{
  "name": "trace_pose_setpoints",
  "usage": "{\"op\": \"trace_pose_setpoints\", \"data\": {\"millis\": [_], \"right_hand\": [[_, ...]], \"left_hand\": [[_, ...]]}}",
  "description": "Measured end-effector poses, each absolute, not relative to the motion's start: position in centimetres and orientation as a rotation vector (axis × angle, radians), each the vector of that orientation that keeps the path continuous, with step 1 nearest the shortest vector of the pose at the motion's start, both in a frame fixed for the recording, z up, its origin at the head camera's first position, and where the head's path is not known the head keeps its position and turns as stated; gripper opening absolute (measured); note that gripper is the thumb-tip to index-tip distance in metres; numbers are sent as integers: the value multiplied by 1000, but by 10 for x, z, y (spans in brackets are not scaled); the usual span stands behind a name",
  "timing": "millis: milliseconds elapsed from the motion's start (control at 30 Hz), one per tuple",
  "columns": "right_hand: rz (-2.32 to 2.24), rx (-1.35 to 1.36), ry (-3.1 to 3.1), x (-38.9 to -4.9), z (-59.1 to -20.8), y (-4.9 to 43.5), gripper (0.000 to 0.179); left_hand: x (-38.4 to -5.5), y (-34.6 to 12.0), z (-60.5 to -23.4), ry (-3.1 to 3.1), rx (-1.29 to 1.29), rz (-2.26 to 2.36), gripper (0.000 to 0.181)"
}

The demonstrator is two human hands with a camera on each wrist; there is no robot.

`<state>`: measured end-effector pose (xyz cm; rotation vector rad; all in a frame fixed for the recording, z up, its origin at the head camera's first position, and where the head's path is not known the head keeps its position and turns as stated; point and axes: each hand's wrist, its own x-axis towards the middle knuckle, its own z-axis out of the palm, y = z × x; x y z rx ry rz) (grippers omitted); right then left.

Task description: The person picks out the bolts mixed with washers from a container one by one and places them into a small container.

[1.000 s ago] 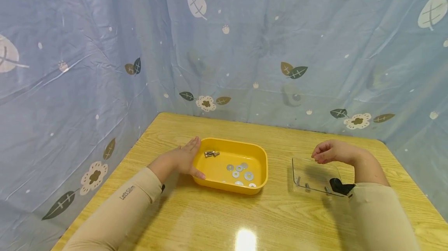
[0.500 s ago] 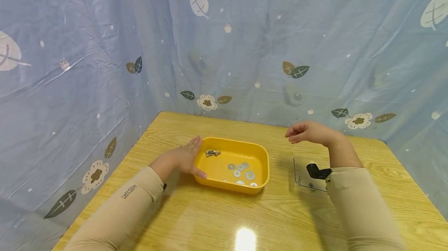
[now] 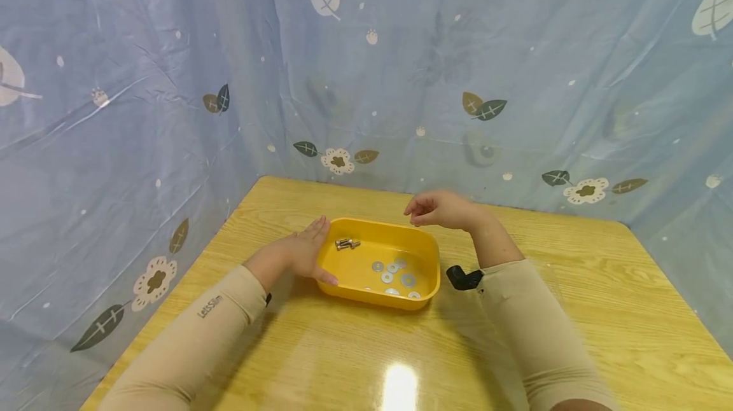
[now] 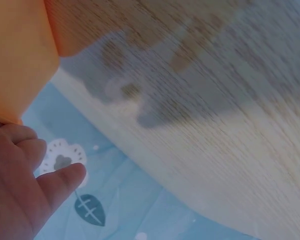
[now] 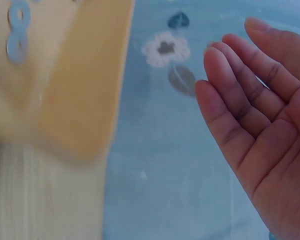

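My left hand (image 3: 300, 252) grips the left end of a yellow tray (image 3: 366, 297), its thumb over the near rim and its fingers along the far left corner. In the left wrist view, some of those fingers are hidden by the tray. Inside, several small bolts (image 3: 345, 243) lie at the far left, and several flat washers (image 3: 408, 280) are scattered toward the right. My right hand (image 3: 443, 209) hovers by the tray's far right corner. Its fingers are loosely bent, and the palm (image 5: 275, 145) holds nothing in the right wrist view.
A clear plastic box (image 3: 552, 277) is mostly hidden behind the right sleeve (image 3: 527, 309); only a faint edge shows. The wooden table (image 3: 321, 360) meets a blue patterned cloth (image 3: 389, 93) at the back and left.
My right hand has moved left, from above the clear box to the tray's far right corner. The left hand and the tray have stayed in place.
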<state>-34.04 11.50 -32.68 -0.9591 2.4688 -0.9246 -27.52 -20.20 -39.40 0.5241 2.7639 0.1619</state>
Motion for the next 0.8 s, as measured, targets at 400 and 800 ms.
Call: {"op": "trace_pose_setpoints", "data": {"millis": [400,800], "right_hand": [[-870,-1082,2397,-352,-340,51,22],[-673,-1045,2393,-358,-376,11,21]], "left_hand": [[-278,-204,-394,2750,506,145,133],[-278,-202,-392,2750,491,145,130]]}}
